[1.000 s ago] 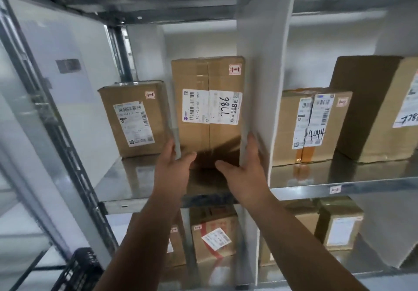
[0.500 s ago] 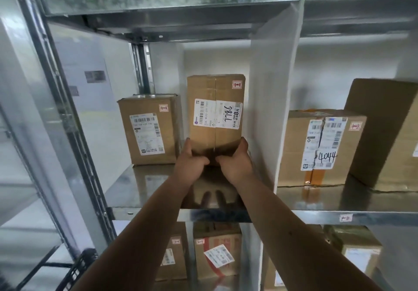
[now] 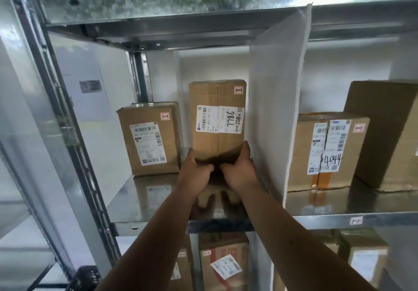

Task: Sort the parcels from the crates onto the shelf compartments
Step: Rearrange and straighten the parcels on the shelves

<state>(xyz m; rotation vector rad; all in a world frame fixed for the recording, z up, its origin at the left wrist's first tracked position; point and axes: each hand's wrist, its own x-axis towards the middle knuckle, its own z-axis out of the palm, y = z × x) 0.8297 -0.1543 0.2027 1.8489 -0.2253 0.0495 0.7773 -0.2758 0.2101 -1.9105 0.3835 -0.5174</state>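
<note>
A tall brown parcel (image 3: 217, 118) with a white label marked 7786 stands upright on the metal shelf (image 3: 147, 200), in the compartment left of the white divider (image 3: 276, 109). My left hand (image 3: 195, 173) grips its lower left corner, thumb up along the side. My right hand (image 3: 239, 171) grips the lower right corner the same way. Both sets of fingers curl in against the parcel's bottom front. A shorter labelled parcel (image 3: 149, 139) stands just to its left.
Right of the divider sit a parcel marked 4044 (image 3: 325, 150) and a large brown box (image 3: 384, 132). More parcels (image 3: 224, 263) fill the shelf below. A black crate (image 3: 86, 279) shows at the bottom left. The steel shelf post (image 3: 67, 132) rises at left.
Both hands have closed in on the tall parcel's lower end, and it has slid deeper into the compartment, beside the divider.
</note>
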